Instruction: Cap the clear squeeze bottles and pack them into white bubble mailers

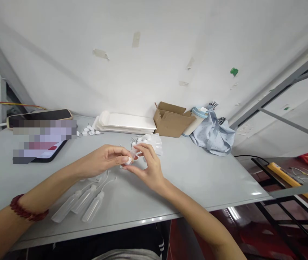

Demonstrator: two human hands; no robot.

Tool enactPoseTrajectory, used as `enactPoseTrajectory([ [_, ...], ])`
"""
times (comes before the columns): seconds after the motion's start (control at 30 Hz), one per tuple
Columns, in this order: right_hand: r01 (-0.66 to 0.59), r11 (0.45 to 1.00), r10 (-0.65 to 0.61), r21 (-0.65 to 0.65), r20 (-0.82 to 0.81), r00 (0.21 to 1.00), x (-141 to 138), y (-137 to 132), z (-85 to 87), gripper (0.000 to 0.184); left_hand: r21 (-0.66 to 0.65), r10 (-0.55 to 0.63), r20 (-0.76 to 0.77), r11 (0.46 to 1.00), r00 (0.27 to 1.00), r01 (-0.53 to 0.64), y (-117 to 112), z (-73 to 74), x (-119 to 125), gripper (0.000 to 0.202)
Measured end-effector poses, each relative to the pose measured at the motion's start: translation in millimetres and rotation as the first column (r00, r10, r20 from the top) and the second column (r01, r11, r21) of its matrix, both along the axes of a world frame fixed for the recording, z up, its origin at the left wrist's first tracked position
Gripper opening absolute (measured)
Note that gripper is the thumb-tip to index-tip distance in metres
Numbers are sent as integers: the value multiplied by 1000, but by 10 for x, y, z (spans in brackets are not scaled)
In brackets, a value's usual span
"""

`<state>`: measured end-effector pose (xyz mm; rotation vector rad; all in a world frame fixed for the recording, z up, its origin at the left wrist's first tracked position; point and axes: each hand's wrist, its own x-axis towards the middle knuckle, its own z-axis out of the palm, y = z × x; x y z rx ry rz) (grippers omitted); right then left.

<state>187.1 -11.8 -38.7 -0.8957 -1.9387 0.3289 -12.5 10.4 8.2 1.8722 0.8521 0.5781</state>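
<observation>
Pinching a small white piece [128, 161] between two hands above the table [197, 173]

The piece sits at the left hand's [106, 157] fingertips, near the middle of the view, with a clear part showing just beyond it. The left fingers are clamped on the piece, thumb on the near side. The right hand [151, 169] arches in from the other side, its thumb and index tips close against the piece; whether those fingers also grip it cannot be told.

Left of the hands, nearer the person, three clear bottles [93, 206] lie side by side, thin tubes running from their necks. Just behind the right hand is a pile [154, 140] of clear and white parts, partly covered by the fingers.

Farther back, white caps [89, 130] lie scattered beside a white stack [132, 122]. A carton [173, 122] stands next to it, then a tilted cup [191, 126] and a blue bag [215, 135]. Two phones [41, 115] rest at the left.
</observation>
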Motion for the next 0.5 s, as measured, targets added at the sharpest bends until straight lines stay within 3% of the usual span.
enactPoseTrajectory([
  [0.5,-59,997,57,52,38,998,12,-6,13,51,15,22,58,1000,998,-23,-27,-19,33,28],
])
